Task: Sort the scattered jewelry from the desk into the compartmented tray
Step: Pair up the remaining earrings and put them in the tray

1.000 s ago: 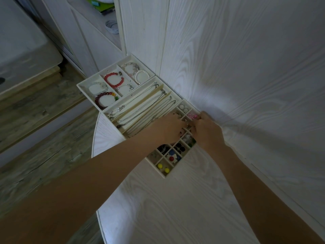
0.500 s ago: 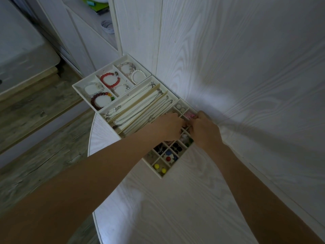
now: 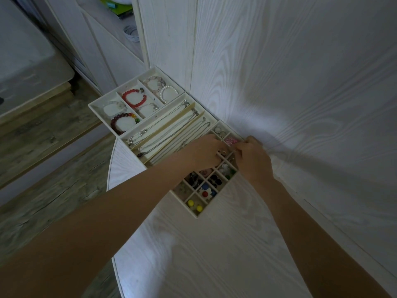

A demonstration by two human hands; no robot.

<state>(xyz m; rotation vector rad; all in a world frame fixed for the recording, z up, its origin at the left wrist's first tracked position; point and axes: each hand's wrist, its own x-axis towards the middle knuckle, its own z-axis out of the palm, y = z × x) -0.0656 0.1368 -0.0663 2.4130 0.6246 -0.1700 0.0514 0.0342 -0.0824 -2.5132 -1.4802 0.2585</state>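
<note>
White tray [image 3: 103, 111] sits at the tabletop's [image 3: 214, 254] ten o'clock corner, its long axis running from ten o'clock to four. My left hand [image 3: 204, 154] curls over the small grid cells; whether it holds anything I cannot tell. At its three o'clock, almost touching, my right hand [image 3: 252, 160] pinches something tiny, too small to name. I judge the open cell between them lies nearer the right.

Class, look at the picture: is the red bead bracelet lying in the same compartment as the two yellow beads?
No: the red bead bracelet lies in a large compartment at the tray's far end, while the yellow beads sit in a small near-corner cell.
</note>
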